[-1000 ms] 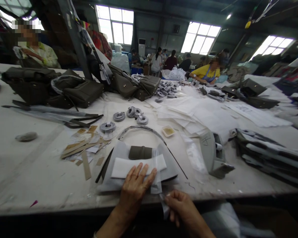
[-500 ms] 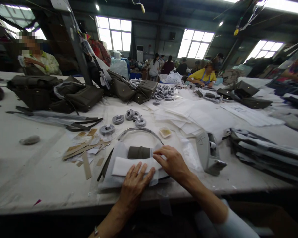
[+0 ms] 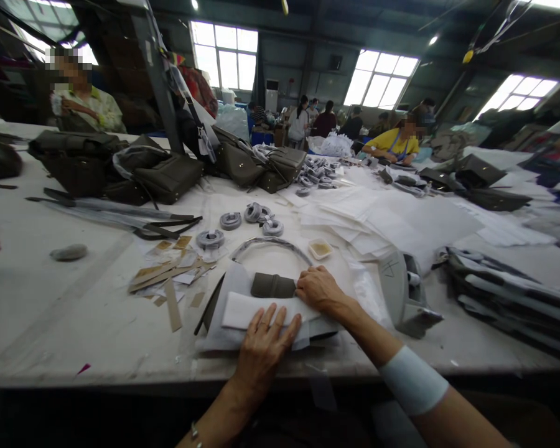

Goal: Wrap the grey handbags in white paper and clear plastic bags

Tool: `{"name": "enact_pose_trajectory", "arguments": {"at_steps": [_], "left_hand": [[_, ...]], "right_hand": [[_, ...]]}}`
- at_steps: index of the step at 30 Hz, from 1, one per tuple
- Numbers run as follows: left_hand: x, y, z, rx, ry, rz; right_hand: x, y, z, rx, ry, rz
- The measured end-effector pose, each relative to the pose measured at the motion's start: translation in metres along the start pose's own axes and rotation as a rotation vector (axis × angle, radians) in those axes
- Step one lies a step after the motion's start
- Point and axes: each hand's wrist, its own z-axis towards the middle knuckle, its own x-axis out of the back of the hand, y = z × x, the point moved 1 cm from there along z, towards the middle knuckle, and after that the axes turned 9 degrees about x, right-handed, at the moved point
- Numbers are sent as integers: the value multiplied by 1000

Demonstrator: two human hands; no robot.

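In front of me a dark grey-brown handbag lies flat, partly covered by thin white wrapping sheet. A folded strip of white foam lies across it, just below the bare dark part. My left hand rests on this strip with its fingers stretched out and spread. At the right end of the dark part, my right hand has its fingers bent and closed together; whatever is in them is hidden. The bag's wrapped handle arches away beyond it.
Right of the bag stand a grey tape dispenser and a stack of wrapped dark pieces. A small dish, wrapped coils and cardboard scraps lie around it. Dark bags and white sheets lie farther back. Co-workers sit beyond.
My right hand's fingers have gone from loosely extended to curled in at the bag's right side. My left hand stays flat on the foam. The whole view has shifted slightly.
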Motion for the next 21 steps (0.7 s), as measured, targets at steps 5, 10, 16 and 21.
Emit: {"name": "enact_pose_trajectory", "arguments": {"at_steps": [5,10,16,21], "left_hand": [[-6,-2,-3,-33,14,5],[-14,-2,-6,-10,11,-45],[-13,-2,-4,-1,38,-60],[-8,1,-2,19,42,-71]], "right_hand": [[6,-5,-19,153,-28,80],[5,-3,-20,22,-46,127],[2,-3,18,-118,-98,40],[-2,4,28,-143,-158,-24]]}}
